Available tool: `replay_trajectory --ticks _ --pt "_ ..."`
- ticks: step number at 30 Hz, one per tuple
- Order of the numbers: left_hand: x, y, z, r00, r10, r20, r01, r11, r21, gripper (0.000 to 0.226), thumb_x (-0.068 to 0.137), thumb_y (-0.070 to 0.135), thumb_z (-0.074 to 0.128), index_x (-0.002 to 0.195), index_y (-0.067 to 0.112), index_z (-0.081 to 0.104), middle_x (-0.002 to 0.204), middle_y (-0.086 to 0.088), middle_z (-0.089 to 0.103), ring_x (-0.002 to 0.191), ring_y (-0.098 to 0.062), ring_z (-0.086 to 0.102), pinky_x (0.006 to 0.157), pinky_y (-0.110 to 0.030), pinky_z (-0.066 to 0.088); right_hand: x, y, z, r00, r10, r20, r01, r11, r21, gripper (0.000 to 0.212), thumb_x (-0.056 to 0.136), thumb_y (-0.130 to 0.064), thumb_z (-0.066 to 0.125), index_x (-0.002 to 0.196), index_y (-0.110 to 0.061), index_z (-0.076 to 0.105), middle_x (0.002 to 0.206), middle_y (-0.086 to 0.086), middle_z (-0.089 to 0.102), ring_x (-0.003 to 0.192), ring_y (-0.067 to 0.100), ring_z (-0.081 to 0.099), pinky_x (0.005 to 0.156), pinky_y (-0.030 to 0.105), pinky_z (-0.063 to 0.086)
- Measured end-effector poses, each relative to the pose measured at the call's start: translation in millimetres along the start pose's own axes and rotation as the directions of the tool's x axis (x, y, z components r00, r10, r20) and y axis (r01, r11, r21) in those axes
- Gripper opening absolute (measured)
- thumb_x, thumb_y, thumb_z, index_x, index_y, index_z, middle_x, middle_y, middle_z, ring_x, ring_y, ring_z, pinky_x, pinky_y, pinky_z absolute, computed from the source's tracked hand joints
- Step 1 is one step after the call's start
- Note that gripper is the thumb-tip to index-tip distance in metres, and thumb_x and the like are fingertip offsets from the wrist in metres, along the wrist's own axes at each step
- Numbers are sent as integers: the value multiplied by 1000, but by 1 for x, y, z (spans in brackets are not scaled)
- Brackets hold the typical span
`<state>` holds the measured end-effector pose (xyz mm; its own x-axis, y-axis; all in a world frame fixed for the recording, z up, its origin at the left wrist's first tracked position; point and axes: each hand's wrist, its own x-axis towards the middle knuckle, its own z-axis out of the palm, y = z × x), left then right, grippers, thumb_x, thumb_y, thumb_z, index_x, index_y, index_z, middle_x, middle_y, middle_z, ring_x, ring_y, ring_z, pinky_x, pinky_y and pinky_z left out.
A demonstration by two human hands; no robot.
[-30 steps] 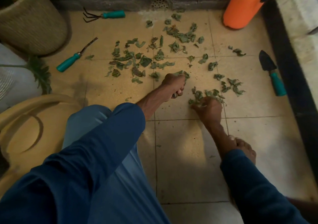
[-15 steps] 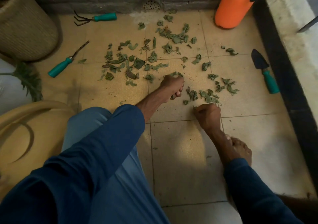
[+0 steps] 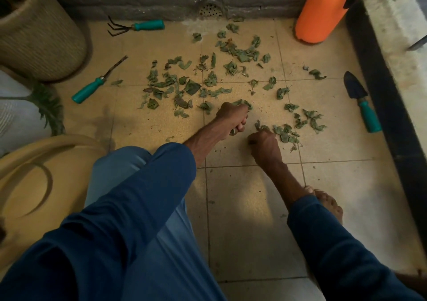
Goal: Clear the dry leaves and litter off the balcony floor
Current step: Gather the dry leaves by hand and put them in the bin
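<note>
Several dry green leaves [image 3: 175, 88] lie scattered over the tan tiled balcony floor [image 3: 245, 208], thickest in the middle and toward the back wall. My left hand [image 3: 233, 118] is curled into a fist around a bunch of leaves, some sticking out past the knuckles. My right hand [image 3: 263, 144] sits just right of it on the floor, fingers curled on leaves at the near edge of a small pile [image 3: 286, 134].
A woven planter [image 3: 34, 34] stands at the back left, an orange sprayer [image 3: 321, 11] at the back right. A hand rake [image 3: 136, 26], a weeder [image 3: 92, 88] and a trowel [image 3: 360, 101] lie on the floor. A tan watering can [image 3: 34, 173] is at my left, my bare foot [image 3: 328, 203] near right.
My right hand has drawn back from the small pile toward me and to the left, closing on leaves. My left hand has kept its fistful in about the same place.
</note>
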<state>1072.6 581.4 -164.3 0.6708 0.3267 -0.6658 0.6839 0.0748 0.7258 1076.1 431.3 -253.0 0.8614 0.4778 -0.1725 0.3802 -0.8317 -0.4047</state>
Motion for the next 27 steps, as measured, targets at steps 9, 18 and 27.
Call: replay_trajectory --ticks 9,18,27 --pt "-2 2 -3 1000 -5 6 5 1000 -1 22 93 12 49 74 15 59 57 3 52 38 -7 43 39 -17 26 -22 14 6 998 57 -25 -58 997 -43 31 88 0 67 108 -21 76 113 -1 74 101 16 69 84 36 60" --pt "-4 4 -5 1000 5 17 -5 1000 -9 25 93 11 50 70 14 58 55 3 52 38 -8 42 40 -17 26 -14 17 -11 990 79 -117 -62 987 148 20 86 8 70 97 -7 79 99 6 77 78 7 66 70 10 48" --pt "-4 4 -7 1000 2 0 -2 1000 -9 23 92 12 52 71 14 60 56 3 53 39 -9 44 40 -16 27 28 21 -16 990 76 -120 -64 992 104 16 92 -11 70 78 -15 78 89 6 74 72 15 66 68 26 54"
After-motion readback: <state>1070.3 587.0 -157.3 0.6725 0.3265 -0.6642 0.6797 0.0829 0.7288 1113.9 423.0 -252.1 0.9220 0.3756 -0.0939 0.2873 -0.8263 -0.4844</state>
